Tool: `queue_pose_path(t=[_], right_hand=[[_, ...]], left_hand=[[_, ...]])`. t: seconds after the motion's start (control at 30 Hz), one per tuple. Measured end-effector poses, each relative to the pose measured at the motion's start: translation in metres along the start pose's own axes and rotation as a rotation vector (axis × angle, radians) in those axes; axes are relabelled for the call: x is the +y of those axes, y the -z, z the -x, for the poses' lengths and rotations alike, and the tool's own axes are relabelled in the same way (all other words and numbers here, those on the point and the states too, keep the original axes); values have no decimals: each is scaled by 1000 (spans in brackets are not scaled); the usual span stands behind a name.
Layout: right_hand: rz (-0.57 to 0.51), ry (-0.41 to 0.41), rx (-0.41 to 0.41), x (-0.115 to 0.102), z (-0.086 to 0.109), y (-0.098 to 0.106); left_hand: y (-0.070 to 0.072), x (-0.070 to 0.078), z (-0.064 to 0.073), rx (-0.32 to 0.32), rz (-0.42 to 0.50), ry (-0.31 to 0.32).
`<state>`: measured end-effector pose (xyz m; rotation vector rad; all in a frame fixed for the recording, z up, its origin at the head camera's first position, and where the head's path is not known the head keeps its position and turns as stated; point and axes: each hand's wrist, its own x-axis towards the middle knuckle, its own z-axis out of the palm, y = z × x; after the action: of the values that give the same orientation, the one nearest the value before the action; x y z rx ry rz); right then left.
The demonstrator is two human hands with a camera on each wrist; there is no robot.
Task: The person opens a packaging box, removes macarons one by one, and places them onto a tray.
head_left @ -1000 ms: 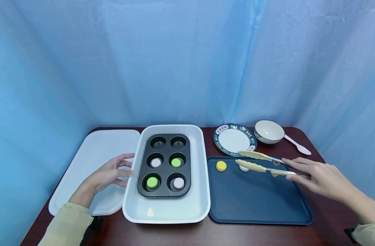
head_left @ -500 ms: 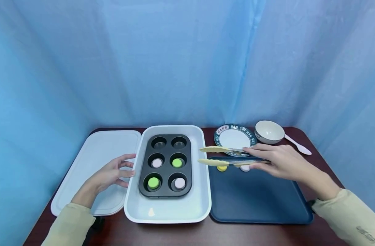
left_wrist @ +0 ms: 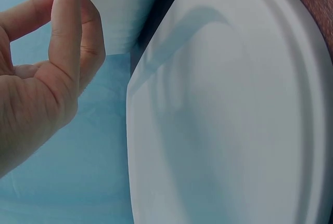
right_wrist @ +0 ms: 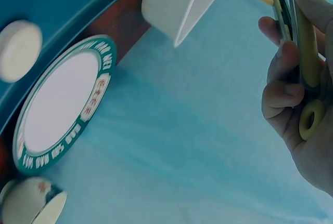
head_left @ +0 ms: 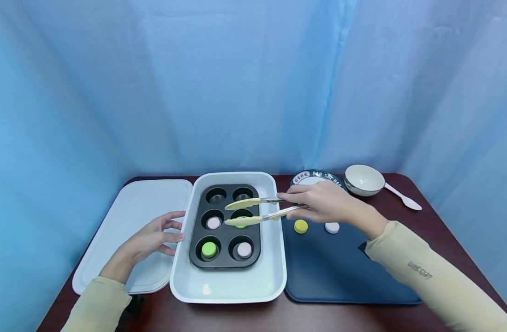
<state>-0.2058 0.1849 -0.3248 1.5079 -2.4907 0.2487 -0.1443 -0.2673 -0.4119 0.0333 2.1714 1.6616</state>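
My right hand [head_left: 330,203] grips a pair of tongs [head_left: 242,221] with pale yellow tips. The tips stand apart over a dark muffin pan [head_left: 226,233], nothing visible between them. Two pink macaron-like discs and a green macaron-like disc [head_left: 209,249] sit in the pan's cups; a second green one is partly hidden beneath the tongs. The pan lies inside a white rectangular tub [head_left: 228,290]. My left hand [head_left: 151,240], fingers loosely bent, is at the tub's left wall; whether it touches is unclear. In the right wrist view, fingers wrap the tongs' handles [right_wrist: 310,52].
Right of the tub lies a blue tray [head_left: 344,276] bearing a yellow disc [head_left: 301,226] and a whitish disc [head_left: 331,228]. Behind are a green-rimmed plate [head_left: 315,174], a bowl [head_left: 364,180] and a white spoon [head_left: 402,196]. A white lid [head_left: 133,207] lies at left.
My right hand has carried the parted tongs leftward, from over the blue tray to over the muffin pan. My left hand has stayed by the tub.
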Motion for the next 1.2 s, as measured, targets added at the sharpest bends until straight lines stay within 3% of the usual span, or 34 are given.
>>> queue_pose_path(t=[0.17,0.43,0.67,1.2], right_hand=[[27,14,-68,-3,-24,-8],[30,-34,-192,-5,-50,-17],[68,18,-218,-13,-66,-20],[167,-34,-300,-27,-92,-24]], left_hand=[[2,1,0,5,-8,3],[-3,4,-5,9,-12,9],[-1,5,0,24,-13,33],[1,2,0,14,-1,8]])
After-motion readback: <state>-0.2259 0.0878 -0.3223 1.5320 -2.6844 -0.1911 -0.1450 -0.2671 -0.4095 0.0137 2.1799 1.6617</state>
